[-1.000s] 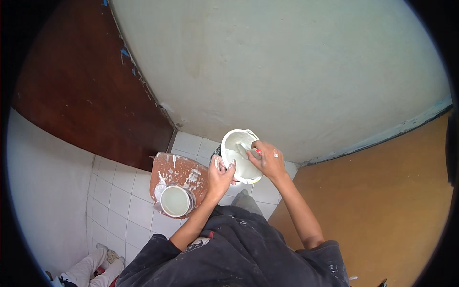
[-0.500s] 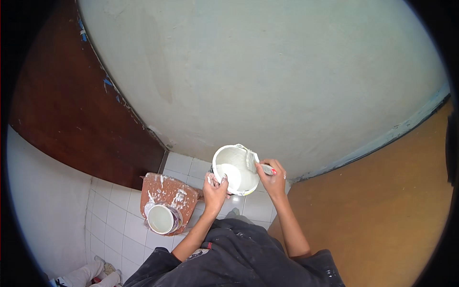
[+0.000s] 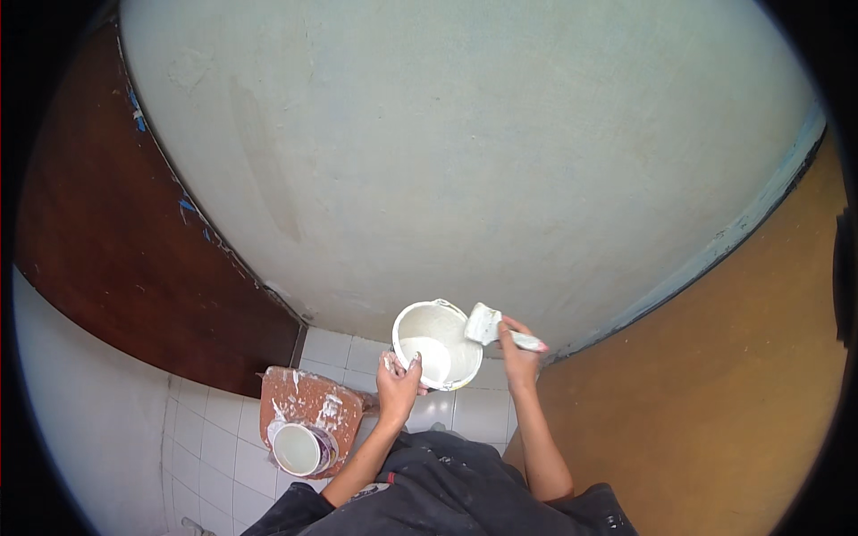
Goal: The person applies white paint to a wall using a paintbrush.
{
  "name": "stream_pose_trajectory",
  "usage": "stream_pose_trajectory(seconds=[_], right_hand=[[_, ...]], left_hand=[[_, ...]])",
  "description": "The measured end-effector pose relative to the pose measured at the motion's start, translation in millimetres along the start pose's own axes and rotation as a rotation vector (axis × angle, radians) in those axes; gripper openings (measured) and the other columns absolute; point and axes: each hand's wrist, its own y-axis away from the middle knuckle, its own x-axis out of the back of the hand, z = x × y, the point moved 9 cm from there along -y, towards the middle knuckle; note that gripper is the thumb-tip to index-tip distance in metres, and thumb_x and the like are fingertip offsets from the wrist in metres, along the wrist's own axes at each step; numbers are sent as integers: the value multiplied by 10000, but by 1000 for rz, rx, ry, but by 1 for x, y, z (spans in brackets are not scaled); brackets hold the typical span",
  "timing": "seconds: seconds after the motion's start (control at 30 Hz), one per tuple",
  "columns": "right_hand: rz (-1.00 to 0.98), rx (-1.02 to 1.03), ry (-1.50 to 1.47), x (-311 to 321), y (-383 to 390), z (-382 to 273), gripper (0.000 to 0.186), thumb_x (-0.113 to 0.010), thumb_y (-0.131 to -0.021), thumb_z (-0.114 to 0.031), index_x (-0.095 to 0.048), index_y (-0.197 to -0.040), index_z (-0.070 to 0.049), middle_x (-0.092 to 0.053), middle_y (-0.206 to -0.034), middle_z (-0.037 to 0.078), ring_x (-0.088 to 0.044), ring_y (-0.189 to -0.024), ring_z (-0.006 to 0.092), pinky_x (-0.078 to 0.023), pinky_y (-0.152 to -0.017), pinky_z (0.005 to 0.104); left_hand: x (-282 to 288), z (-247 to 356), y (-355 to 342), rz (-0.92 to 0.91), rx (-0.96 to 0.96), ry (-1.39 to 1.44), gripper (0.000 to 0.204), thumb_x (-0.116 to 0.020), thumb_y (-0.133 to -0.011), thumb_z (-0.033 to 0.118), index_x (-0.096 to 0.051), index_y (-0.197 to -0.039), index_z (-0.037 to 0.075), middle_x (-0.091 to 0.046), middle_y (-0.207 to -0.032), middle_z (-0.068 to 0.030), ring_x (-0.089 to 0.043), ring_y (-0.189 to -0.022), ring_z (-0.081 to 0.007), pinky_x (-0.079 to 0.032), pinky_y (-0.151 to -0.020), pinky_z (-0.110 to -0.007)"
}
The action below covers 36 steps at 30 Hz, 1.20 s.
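Facing pale wall (image 3: 465,152) — white tiled floor (image 3: 335,348) below.

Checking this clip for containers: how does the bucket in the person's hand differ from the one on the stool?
The held bucket is lifted at the wall by the left hand; the stool bucket stands on the paint-spattered brown stool. The held one looks larger, with the right hand holding a brush at its rim. Both are round, open and white inside.
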Motion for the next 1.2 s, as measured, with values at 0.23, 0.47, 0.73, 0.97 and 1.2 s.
stream_pose_trajectory(seconds=[0.23,0.47,0.73,0.97,1.2], right_hand=[[59,357,-393,-4,-67,-190,356,-706,-1016,-196,-689,-1286,36,-725,-1114,77,-674,-946,138,-548,-809,283],[312,1420,652,-64,-54,-391,350,-733,-959,-133,-713,-1299,-52,-724,-1060,103,-690,-937,247,-579,-804,363],[444,1346,863,-112,-57,-331,487,-662,-837,-20,-687,-1318,-95,-687,-1199,92,-670,-1037,308,-551,-874,425],[168,1255,916,-105,-59,-311,372,-730,-930,-147,-705,-1300,-129,-719,-1137,148,-686,-1020,333,-571,-865,428],[395,1447,958,-93,-59,-425,339,-677,-966,-111,-711,-1303,-133,-716,-1206,161,-674,-1083,344,-569,-917,433]], left_hand=[[21,19,-19,-18,-11,2,270,-703,-973,61,-444,-1025,8,-587,-836,-77,-617,-534,-123,-534,-405,-250],[38,54,-36,-86,-18,31,283,-693,-979,52,-411,-952,53,-569,-811,-68,-613,-517,-135,-530,-398,-264],[66,57,-54,-113,-40,43,271,-682,-981,42,-414,-951,61,-563,-801,-60,-610,-513,-136,-528,-401,-262],[79,63,-62,-147,-20,23,267,-671,-981,35,-408,-944,64,-560,-791,-62,-598,-500,-131,-510,-392,-255],[91,62,-66,-127,-38,13,206,-673,-986,54,-468,-989,35,-591,-805,-69,-607,-513,-127,-522,-389,-245]])
